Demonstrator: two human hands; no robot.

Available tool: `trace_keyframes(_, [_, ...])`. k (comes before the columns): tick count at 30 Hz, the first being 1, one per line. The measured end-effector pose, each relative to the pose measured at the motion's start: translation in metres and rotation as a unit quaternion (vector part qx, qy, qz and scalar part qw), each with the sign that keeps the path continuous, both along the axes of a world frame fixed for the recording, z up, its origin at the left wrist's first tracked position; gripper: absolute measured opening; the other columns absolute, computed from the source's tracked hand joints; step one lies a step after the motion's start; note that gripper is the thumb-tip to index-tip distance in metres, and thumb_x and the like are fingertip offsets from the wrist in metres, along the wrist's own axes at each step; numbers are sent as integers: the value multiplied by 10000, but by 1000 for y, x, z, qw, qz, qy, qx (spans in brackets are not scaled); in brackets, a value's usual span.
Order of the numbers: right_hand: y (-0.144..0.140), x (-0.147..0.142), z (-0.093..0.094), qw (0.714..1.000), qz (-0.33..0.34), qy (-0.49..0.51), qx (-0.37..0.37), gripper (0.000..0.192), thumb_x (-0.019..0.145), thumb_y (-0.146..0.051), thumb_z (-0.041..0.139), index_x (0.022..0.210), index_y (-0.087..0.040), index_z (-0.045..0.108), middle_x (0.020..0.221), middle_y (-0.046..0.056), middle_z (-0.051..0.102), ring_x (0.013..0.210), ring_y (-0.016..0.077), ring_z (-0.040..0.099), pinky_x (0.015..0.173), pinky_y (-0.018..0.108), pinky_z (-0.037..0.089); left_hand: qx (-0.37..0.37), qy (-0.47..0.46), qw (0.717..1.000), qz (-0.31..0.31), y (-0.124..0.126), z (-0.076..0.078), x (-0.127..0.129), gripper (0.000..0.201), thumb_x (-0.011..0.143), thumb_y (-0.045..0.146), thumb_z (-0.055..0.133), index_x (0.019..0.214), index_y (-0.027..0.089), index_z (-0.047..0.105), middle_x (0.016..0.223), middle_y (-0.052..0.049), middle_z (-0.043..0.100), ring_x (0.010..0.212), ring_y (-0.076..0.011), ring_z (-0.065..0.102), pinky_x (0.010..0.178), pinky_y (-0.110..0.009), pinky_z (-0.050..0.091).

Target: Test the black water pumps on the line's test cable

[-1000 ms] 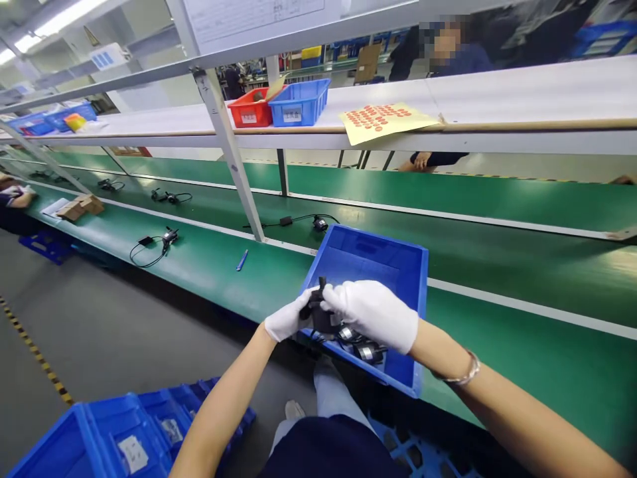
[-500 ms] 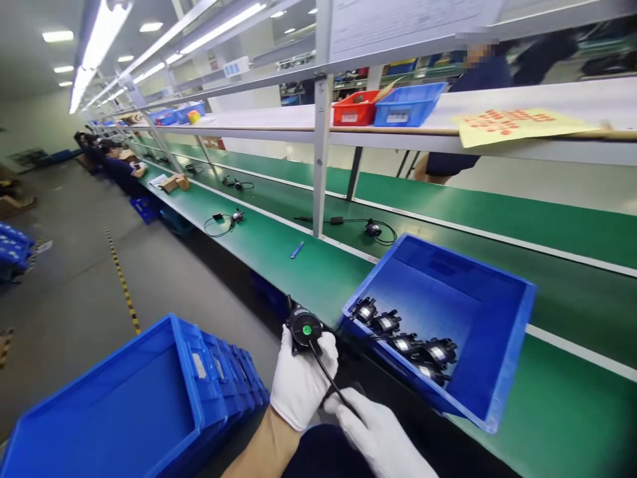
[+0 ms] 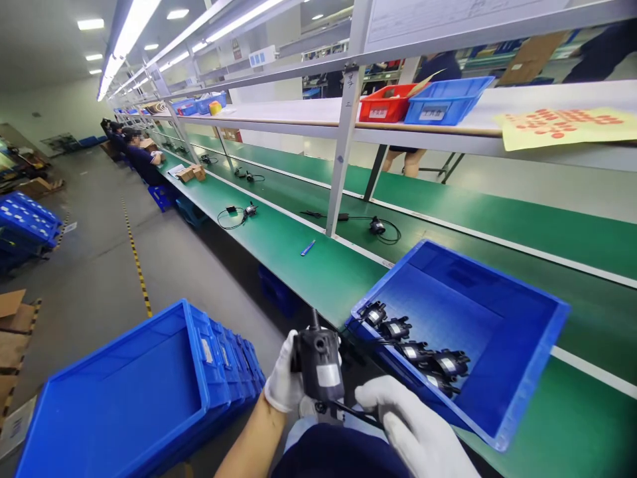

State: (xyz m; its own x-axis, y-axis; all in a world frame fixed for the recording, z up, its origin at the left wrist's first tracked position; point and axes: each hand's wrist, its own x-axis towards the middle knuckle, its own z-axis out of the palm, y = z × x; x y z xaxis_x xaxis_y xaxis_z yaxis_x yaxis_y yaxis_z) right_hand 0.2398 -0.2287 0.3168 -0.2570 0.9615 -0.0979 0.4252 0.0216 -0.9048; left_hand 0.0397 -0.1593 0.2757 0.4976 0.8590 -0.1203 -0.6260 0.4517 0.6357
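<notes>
Left hand [image 3: 284, 385] grips a black pump [image 3: 321, 369] upright before the lap; right hand [image 3: 415, 435] fingers pinch its cable [image 3: 355, 413], beside the blue bin [image 3: 527, 392] on the green desk [image 3: 308, 265]

A long green surface [image 3: 298, 255] runs away to the left. On its near edge a blue bin [image 3: 497, 312] sits tilted, holding a row of small black units [image 3: 418, 348]. A blue pen [image 3: 307, 247] lies beside a frame post [image 3: 341, 153]. Farther along lie corded black units [image 3: 239, 214] and small cardboard boxes [image 3: 192, 174]. The white shelf [image 3: 308, 113] above carries a red bin [image 3: 385, 105], a blue bin [image 3: 445, 99] and a yellow sheet [image 3: 562, 126].
</notes>
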Motion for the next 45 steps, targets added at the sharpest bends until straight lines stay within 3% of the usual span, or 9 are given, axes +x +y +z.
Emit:
trace_keyframes(2, [4,-1,-6,998,-8,63,-32,532,1017,-633,297,1008,-237,652,890,47,689,773,188,657,681,264,549,124,187,973,59,-6,5,-11,738,844,772,560,1283,183,634,1071,-93,682,967,-239,636,914,-369,485])
trace_keyframes(4, [9,-4,-13,990,-9,125,-61,581,1017,-667,265,1040,-221,637,852,52,668,756,186,654,651,259,541,271,348,892,100,-11,9,-20,904,747,816,626,1425,226,523,1218,-106,627,1098,-283,603,1009,-405,451])
trace_keyframes(8, [16,-11,-18,979,-7,192,-60,675,977,-759,260,1017,-204,642,693,12,560,662,167,592,651,266,530,476,494,701,195,-14,7,-24,1228,609,906,608,1590,268,236,1063,-63,589,867,-231,616,812,-381,519])
trace_keyframes(9, [17,-11,-17,979,-6,198,-55,693,966,-778,255,995,-204,644,668,1,534,623,155,559,636,262,520,499,508,671,207,-14,6,-23,1257,614,906,606,1605,265,174,1033,-54,581,830,-221,610,775,-372,522])
trace_keyframes(11, [18,-12,-15,978,-4,200,-56,703,960,-790,250,978,-206,641,660,-9,520,564,131,487,593,246,485,517,528,638,217,-14,2,-22,1310,608,899,628,1617,250,100,1023,-54,575,820,-223,612,756,-374,528])
trace_keyframes(14, [20,-12,-13,978,-7,197,-62,720,950,-805,241,971,-206,639,672,-9,524,528,114,404,533,233,418,511,531,639,221,-13,-2,-22,1362,579,905,648,1617,231,80,1036,-59,572,821,-227,620,752,-376,533])
trace_keyframes(23, [21,-12,-11,978,-7,184,-98,734,936,-822,230,919,-199,619,672,5,536,558,126,397,526,243,362,465,498,709,180,-13,-17,-24,1397,557,917,620,1619,229,28,1099,-77,553,867,-233,626,811,-397,526])
trace_keyframes(30, [15,-7,-11,981,-4,162,-106,753,926,-829,240,937,-192,641,733,38,598,580,146,448,569,271,425,477,479,712,191,-17,-30,-24,1485,473,922,664,1621,225,31,1068,-63,555,826,-227,603,800,-410,520])
trace_keyframes(45, [7,-4,-11,986,20,136,-94,683,983,-754,208,967,-212,623,741,29,589,651,172,502,635,292,460,475,468,724,174,-21,-25,-24,1384,547,914,639,1621,249,72,1080,-53,540,843,-216,598,812,-396,514])
